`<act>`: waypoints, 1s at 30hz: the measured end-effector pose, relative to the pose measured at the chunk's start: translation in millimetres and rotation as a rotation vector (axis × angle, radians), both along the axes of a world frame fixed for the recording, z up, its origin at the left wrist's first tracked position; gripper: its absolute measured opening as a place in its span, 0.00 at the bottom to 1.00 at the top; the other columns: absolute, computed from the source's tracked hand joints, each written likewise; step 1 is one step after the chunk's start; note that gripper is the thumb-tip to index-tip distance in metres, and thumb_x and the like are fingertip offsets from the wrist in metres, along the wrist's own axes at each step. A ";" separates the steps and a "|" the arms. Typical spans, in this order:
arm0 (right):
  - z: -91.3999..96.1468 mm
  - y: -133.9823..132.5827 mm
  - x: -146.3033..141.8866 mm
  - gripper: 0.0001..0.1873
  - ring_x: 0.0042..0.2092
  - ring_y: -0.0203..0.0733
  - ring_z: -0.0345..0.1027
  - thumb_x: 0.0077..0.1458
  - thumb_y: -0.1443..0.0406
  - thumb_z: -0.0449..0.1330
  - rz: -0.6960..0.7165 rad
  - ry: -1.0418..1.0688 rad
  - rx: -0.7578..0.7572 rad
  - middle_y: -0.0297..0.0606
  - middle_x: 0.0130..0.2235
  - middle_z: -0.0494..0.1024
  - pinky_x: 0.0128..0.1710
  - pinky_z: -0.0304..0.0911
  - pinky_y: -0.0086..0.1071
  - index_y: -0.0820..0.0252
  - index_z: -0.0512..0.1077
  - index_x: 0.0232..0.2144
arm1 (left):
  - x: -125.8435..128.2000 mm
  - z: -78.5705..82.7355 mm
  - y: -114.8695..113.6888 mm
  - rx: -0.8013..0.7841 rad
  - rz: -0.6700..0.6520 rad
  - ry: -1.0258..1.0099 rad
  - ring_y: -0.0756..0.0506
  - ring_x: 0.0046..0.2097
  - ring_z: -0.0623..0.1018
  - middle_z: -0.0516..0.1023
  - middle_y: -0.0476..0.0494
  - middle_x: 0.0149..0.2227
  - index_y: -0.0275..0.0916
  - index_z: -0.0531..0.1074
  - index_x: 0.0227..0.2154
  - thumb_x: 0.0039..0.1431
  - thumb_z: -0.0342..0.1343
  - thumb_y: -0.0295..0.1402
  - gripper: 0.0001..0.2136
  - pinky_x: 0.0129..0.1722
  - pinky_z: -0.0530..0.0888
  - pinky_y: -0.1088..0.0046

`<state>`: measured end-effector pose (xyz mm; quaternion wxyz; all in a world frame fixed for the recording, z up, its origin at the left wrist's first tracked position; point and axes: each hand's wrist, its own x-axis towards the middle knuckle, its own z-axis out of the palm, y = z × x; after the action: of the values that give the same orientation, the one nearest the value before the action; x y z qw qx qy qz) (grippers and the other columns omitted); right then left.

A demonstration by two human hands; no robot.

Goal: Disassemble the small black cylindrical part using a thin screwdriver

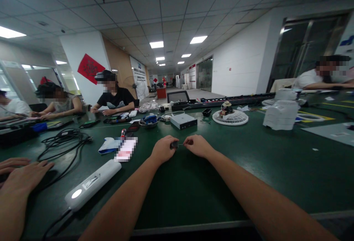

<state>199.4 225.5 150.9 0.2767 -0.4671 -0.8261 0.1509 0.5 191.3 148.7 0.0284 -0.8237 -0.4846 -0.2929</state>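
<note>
So the green table (249,167) ran wide under a tiled ceiling (177,7) with lit panels (198,40). The left hand (163,149) was pinched around a small dark part (174,145), and beside it the right hand (199,146) had its fingertips together on a thin strand (181,145) (too tiny to tell what kind) between the two. A grey box (184,121) sat beyond both hands.

Left hand (164,150) grips a small dark part (174,145), right hand (198,146) pinches a thin rod (181,145) beside it! Beyond them on the green table (276,167): a grey box (184,121), a white fan cover (231,119).
</note>
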 end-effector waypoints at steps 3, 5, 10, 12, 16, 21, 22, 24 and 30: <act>1.2 -2.6 0.3 0.10 0.32 0.39 0.73 0.49 0.67 0.59 0.036 -0.028 0.011 0.35 0.30 0.81 0.32 0.62 0.29 0.58 0.80 0.32 | 0.0 -0.6 0.9 -0.004 0.006 -0.001 0.44 0.44 0.77 0.78 0.45 0.43 0.41 0.76 0.43 0.50 0.56 0.22 0.17 0.47 0.73 0.70; 2.3 -4.0 0.3 0.09 0.32 0.39 0.73 0.50 0.67 0.59 0.072 -0.003 0.001 0.36 0.30 0.81 0.32 0.63 0.28 0.59 0.80 0.31 | 0.2 0.4 0.6 -0.010 0.016 0.001 0.44 0.45 0.77 0.78 0.45 0.43 0.41 0.76 0.43 0.49 0.57 0.22 0.17 0.47 0.73 0.70; 4.9 -4.6 -0.5 0.09 0.34 0.39 0.73 0.50 0.67 0.59 0.050 0.073 -0.005 0.36 0.31 0.81 0.34 0.64 0.28 0.59 0.80 0.32 | 0.7 4.0 -1.5 -0.029 0.038 -0.002 0.44 0.45 0.77 0.78 0.44 0.45 0.41 0.76 0.45 0.50 0.57 0.23 0.17 0.47 0.73 0.69; 5.0 -4.0 -0.5 0.10 0.34 0.39 0.73 0.50 0.67 0.59 0.004 0.042 0.013 0.36 0.31 0.81 0.33 0.63 0.29 0.58 0.80 0.32 | 1.0 4.4 -2.2 -0.036 0.030 0.007 0.44 0.45 0.77 0.78 0.44 0.44 0.41 0.76 0.44 0.50 0.57 0.24 0.17 0.47 0.73 0.69; 4.4 -3.7 0.3 0.09 0.33 0.40 0.74 0.49 0.67 0.59 -0.021 -0.046 0.036 0.36 0.31 0.81 0.32 0.62 0.29 0.57 0.80 0.31 | 1.1 3.9 -2.3 -0.027 0.007 0.022 0.44 0.45 0.77 0.78 0.45 0.44 0.42 0.76 0.45 0.49 0.58 0.23 0.18 0.47 0.73 0.69; 4.4 -3.9 0.3 0.09 0.33 0.39 0.74 0.50 0.67 0.59 0.075 0.021 -0.011 0.35 0.31 0.81 0.33 0.64 0.28 0.58 0.80 0.31 | 0.5 4.3 -2.3 -0.027 0.021 0.011 0.44 0.45 0.77 0.78 0.45 0.44 0.41 0.76 0.44 0.50 0.57 0.23 0.17 0.47 0.73 0.70; 4.4 -3.6 0.1 0.09 0.34 0.39 0.74 0.50 0.67 0.59 0.061 0.028 -0.013 0.35 0.31 0.81 0.33 0.64 0.28 0.58 0.80 0.31 | 0.5 4.5 -2.5 -0.023 0.018 0.014 0.44 0.45 0.77 0.78 0.45 0.44 0.41 0.76 0.44 0.51 0.57 0.23 0.17 0.46 0.73 0.70; 4.4 -2.8 -0.2 0.09 0.34 0.39 0.74 0.50 0.66 0.59 0.006 0.003 -0.001 0.36 0.31 0.81 0.34 0.63 0.28 0.57 0.80 0.30 | 0.9 4.6 -3.0 -0.012 0.004 0.028 0.44 0.45 0.77 0.78 0.45 0.44 0.41 0.76 0.44 0.51 0.57 0.24 0.17 0.46 0.73 0.70; 5.3 -4.4 0.0 0.09 0.33 0.39 0.73 0.48 0.67 0.59 0.058 -0.042 -0.041 0.35 0.30 0.81 0.31 0.62 0.27 0.58 0.80 0.29 | 2.9 4.2 -3.9 -0.024 -0.013 0.064 0.44 0.45 0.77 0.78 0.45 0.44 0.42 0.76 0.45 0.50 0.57 0.23 0.18 0.47 0.73 0.70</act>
<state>199.4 221.1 156.3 0.2452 -0.4516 -0.8417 0.1656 3.4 187.3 152.9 0.0323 -0.8361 -0.4815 -0.2608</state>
